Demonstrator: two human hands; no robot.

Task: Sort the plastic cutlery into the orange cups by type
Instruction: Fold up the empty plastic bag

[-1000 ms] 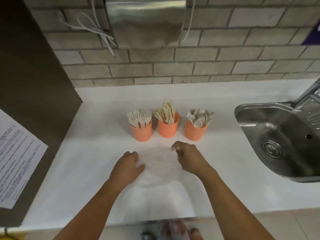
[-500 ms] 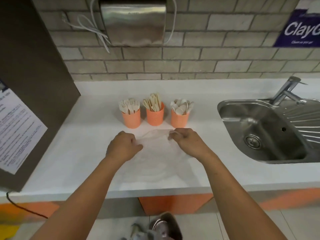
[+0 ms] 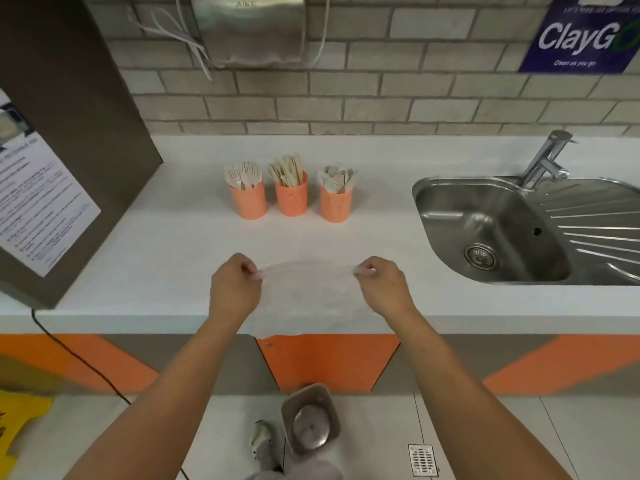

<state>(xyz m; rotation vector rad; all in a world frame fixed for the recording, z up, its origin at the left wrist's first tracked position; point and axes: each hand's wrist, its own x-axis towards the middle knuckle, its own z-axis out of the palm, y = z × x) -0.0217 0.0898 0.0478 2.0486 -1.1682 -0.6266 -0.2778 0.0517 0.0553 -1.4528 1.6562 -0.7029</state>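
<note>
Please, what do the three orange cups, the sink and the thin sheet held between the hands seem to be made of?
Cups: probably plastic, matte orange, with small dots or holes in the walls.
Sink: stainless steel, brushed and shiny, showing grey reflections.
Sheet, pinched by the left hand and right hand: likely thin clear plastic film; the counter shows through it and it wrinkles.
</note>
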